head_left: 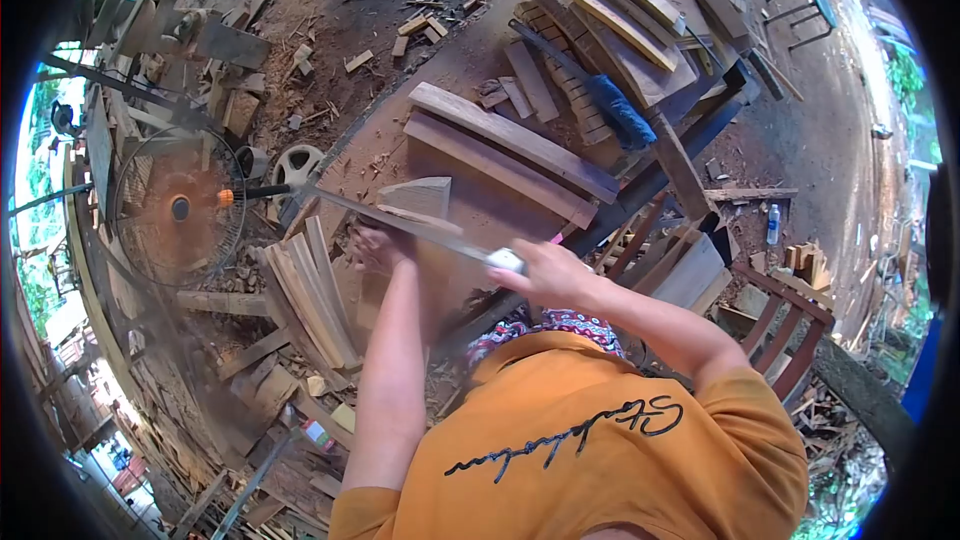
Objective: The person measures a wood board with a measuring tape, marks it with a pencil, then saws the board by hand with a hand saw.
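My right hand is wrapped round the white handle of a hand saw. Its long, slightly blurred blade slants up and left across the work surface, over a pale wooden piece. At the left end of that wood, just below the blade, my left hand has its fingers curled at the wood's edge, partly hidden. Two long wooden beams lie side by side beyond the blade.
A dusty fan stands at the left, near upright wooden slats. Stacked boards and a blue cloth-like bundle are at the upper right. A wooden chair and a water bottle are on the right.
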{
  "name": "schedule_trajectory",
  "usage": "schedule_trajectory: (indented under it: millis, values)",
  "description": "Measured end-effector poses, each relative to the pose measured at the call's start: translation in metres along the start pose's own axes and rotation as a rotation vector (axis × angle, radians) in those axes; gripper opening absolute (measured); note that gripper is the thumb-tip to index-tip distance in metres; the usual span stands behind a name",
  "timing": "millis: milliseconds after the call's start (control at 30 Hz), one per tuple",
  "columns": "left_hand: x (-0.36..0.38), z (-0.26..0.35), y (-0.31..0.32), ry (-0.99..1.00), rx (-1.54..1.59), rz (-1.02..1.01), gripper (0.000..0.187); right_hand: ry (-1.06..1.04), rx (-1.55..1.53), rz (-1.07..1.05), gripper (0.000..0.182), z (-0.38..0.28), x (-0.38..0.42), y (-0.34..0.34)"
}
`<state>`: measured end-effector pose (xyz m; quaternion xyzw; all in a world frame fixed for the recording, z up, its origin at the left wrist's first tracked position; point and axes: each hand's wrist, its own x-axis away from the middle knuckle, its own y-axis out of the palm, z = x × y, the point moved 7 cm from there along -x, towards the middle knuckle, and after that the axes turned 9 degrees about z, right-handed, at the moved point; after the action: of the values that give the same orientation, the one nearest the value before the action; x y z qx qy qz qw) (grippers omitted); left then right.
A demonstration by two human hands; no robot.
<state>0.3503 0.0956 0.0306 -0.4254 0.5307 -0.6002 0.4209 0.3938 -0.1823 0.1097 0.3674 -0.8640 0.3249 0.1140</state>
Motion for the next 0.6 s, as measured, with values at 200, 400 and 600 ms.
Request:
schedule_trajectory:
  millis: [200, 400, 600]
  values:
    - [-0.023, -0.031, 0.051, -0.029, 0.051, -0.049, 0.061, 0.038, -0.06, -0.059, 0.053, -0.006, -0.018, -0.002]
    - [0.004, -0.007, 0.015, 0.168, -0.072, 0.216, 0.061, -0.041, 0.024, 0.056, 0.065, -0.033, -0.017, 0.01]
    - [0.0, 0.002, -0.006, 0.065, 0.027, 0.113, 0.046, 0.087, 0.012, -0.049, 0.066, -0.015, 0.007, -0.01]
